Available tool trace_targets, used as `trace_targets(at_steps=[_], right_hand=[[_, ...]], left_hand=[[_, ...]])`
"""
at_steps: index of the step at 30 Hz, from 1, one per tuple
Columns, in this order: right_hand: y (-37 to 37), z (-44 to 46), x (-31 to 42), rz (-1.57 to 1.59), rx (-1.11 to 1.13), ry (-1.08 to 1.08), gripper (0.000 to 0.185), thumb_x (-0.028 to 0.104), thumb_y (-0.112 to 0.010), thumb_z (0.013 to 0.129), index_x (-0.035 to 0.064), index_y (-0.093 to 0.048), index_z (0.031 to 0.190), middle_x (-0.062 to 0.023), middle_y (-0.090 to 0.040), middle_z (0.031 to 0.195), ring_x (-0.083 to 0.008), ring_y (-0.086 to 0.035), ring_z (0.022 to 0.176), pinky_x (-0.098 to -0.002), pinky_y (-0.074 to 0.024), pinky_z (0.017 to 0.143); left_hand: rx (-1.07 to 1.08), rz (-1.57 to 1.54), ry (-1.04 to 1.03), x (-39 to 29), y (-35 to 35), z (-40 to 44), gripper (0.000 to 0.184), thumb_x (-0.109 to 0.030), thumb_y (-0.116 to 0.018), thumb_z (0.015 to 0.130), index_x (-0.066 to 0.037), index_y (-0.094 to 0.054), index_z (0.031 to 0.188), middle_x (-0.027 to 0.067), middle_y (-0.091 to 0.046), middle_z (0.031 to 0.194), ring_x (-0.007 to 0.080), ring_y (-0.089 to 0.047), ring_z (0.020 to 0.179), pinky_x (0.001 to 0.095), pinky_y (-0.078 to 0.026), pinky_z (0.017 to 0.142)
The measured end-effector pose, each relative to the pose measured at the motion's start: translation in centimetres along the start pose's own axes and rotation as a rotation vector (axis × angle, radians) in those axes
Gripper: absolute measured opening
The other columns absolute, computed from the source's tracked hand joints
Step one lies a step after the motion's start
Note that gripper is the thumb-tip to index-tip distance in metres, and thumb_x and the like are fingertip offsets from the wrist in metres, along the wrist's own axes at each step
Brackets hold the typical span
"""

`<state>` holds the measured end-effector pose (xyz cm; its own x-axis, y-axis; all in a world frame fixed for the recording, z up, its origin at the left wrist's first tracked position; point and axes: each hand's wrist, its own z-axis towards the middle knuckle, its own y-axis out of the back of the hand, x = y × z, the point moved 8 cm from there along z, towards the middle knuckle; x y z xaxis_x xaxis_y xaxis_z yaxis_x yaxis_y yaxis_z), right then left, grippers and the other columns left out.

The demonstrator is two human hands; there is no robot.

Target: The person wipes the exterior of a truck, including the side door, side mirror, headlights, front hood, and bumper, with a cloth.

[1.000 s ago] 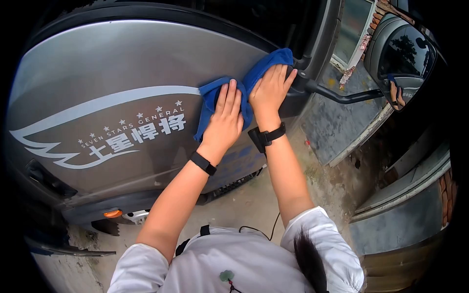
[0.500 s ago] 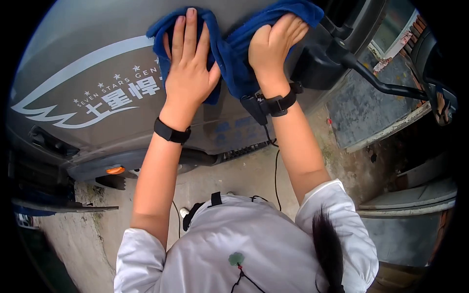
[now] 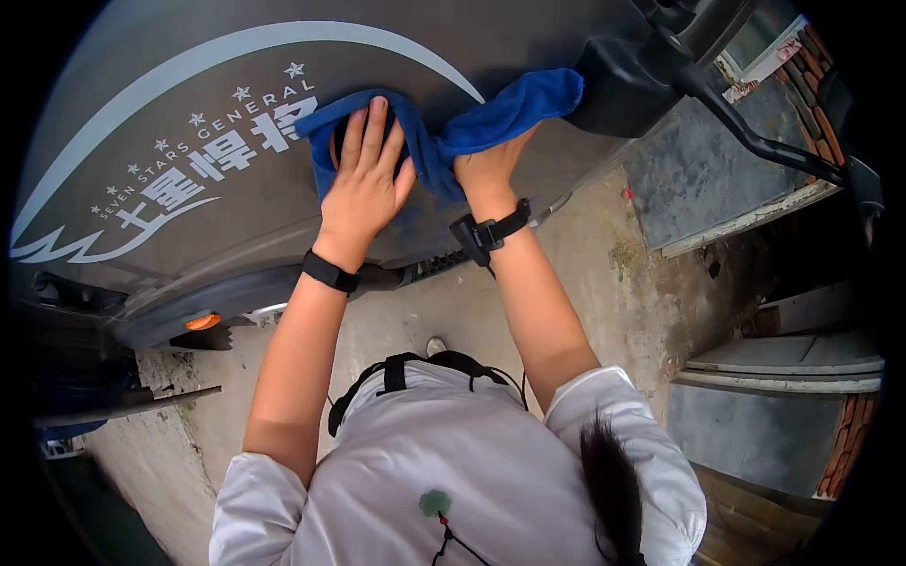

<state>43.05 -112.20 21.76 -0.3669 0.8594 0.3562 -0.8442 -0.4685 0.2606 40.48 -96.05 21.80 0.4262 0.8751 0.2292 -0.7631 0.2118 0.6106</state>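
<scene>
A blue cloth (image 3: 514, 111) lies against the gray vehicle door (image 3: 377, 68), which bears white lettering (image 3: 225, 154).

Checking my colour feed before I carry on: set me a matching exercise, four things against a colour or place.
1. Cloth
2. Left hand
3. Small side lamp
4. Pendant

A. Orange
B. Green
C. Blue
D. Resting on item 1, several fingers extended

Pairs: 1-C, 2-D, 3-A, 4-B.
</scene>
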Motion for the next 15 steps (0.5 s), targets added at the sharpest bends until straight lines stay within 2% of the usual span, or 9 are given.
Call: trace_targets(at_steps=[3, 5, 6, 8, 9, 11, 12, 13, 15], right_hand=[[-0.5, -7.0, -3.0, 0.09, 0.055, -0.181, 0.063, 0.034, -0.056, 0.084, -0.0088, -0.044, 0.129, -0.034, -0.034, 0.139, -0.0541, -0.023, 0.133, -0.0585, -0.0134, 0.113], [1.0, -9.0, -5.6, 0.123, 0.115, -0.221, 0.053, 0.034, -0.054, 0.087, -0.0056, -0.052, 0.121, -0.0298, -0.043, 0.135, -0.0507, -0.029, 0.131, -0.0536, -0.0159, 0.113], [4.0, -6.7, -5.0, 0.314, -0.147, -0.273, 0.044, 0.031, -0.052, 0.09, -0.0035, -0.057, 0.116, -0.0255, -0.051, 0.127, -0.0469, -0.037, 0.126, -0.0493, -0.0209, 0.111], [7.4, -2.8, -6.1, 0.503, -0.314, -0.398, 0.039, 0.026, -0.05, 0.092, -0.0054, -0.054, 0.116, -0.0239, -0.051, 0.121, -0.0427, -0.04, 0.121, -0.0469, -0.0234, 0.109], [9.8, 0.4, -5.9, 0.333, -0.506, -0.345, 0.034, 0.019, -0.048, 0.092, -0.0071, -0.051, 0.114, -0.0214, -0.051, 0.115, -0.04, -0.041, 0.116, -0.0457, -0.0237, 0.107], [11.8, 5.4, -7.1, 0.204, -0.385, -0.256, 0.033, 0.018, -0.044, 0.094, -0.0084, -0.049, 0.114, -0.0274, -0.048, 0.115, -0.0431, -0.041, 0.111, -0.0502, -0.0215, 0.106], [12.4, 7.9, -6.9, -0.127, -0.218, -0.144, 0.037, 0.021, -0.043, 0.094, -0.0083, -0.049, 0.115, -0.0303, -0.046, 0.12, -0.0458, -0.04, 0.113, -0.0543, -0.0229, 0.104], [13.9, 9.7, -5.9, -0.225, -0.267, -0.136, 0.036, 0.029, -0.044, 0.096, -0.0034, -0.055, 0.106, -0.0245, -0.052, 0.113, -0.0407, -0.048, 0.108, -0.0461, -0.0275, 0.105], [14.6, 10.8, -5.4, -0.235, -0.315, -0.089, 0.036, 0.028, -0.044, 0.095, -0.0037, -0.054, 0.11, -0.0256, -0.052, 0.115, -0.042, -0.046, 0.11, -0.0482, -0.0276, 0.105]], left_hand=[[0.198, -0.337, 0.019, -0.4, -3.1, -2.9, 0.06, -0.037, -0.051, 0.092, -0.011, -0.04, 0.144, 0.0175, -0.019, 0.156, 0.0374, -0.018, 0.143, 0.0578, -0.015, 0.111], [0.091, -0.337, 0.02, -1.5, -0.5, -0.4, 0.058, -0.034, -0.048, 0.094, -0.009, -0.037, 0.145, 0.0215, -0.014, 0.156, 0.0413, -0.014, 0.143, 0.058, -0.01, 0.112], [0.028, -0.448, 0.007, -2.1, 0.6, 1.4, 0.058, -0.033, -0.047, 0.095, -0.007, -0.035, 0.146, 0.0248, -0.009, 0.156, 0.0441, -0.012, 0.143, 0.0568, -0.008, 0.113], [-0.154, -0.523, -0.019, -3.1, 3.3, 5.9, 0.056, -0.028, -0.051, 0.09, -0.006, -0.042, 0.141, 0.0232, -0.015, 0.156, 0.0415, -0.014, 0.143, 0.0549, -0.011, 0.113], [-0.235, -0.604, -0.071, -3.8, 4.9, 8.4, 0.053, -0.027, -0.048, 0.092, -0.005, -0.043, 0.14, 0.0228, -0.016, 0.156, 0.0414, -0.015, 0.143, 0.055, -0.011, 0.113], [-0.284, -0.665, -0.208, -6.3, 6.8, 13.2, 0.048, -0.023, -0.048, 0.093, -0.004, -0.045, 0.137, 0.0222, -0.022, 0.153, 0.0422, -0.018, 0.141, 0.053, -0.015, 0.113], [-0.135, -0.698, -0.376, -8.2, 6.5, 15.3, 0.054, -0.02, -0.045, 0.097, -0.003, -0.031, 0.146, 0.0249, -0.013, 0.154, 0.0449, -0.012, 0.142, 0.0507, -0.013, 0.115], [-0.128, -0.796, -0.403, -9.8, 6.8, 17.0, 0.051, -0.019, -0.049, 0.091, 0.01, -0.04, 0.132, 0.0275, -0.021, 0.151, 0.0454, -0.025, 0.138, 0.0482, -0.02, 0.114], [0.02, -1.085, -0.464, -12.7, 3.6, 18.9, 0.048, -0.016, -0.047, 0.094, 0.009, -0.038, 0.134, 0.0302, -0.024, 0.148, 0.0462, -0.027, 0.136, 0.045, -0.024, 0.113]])
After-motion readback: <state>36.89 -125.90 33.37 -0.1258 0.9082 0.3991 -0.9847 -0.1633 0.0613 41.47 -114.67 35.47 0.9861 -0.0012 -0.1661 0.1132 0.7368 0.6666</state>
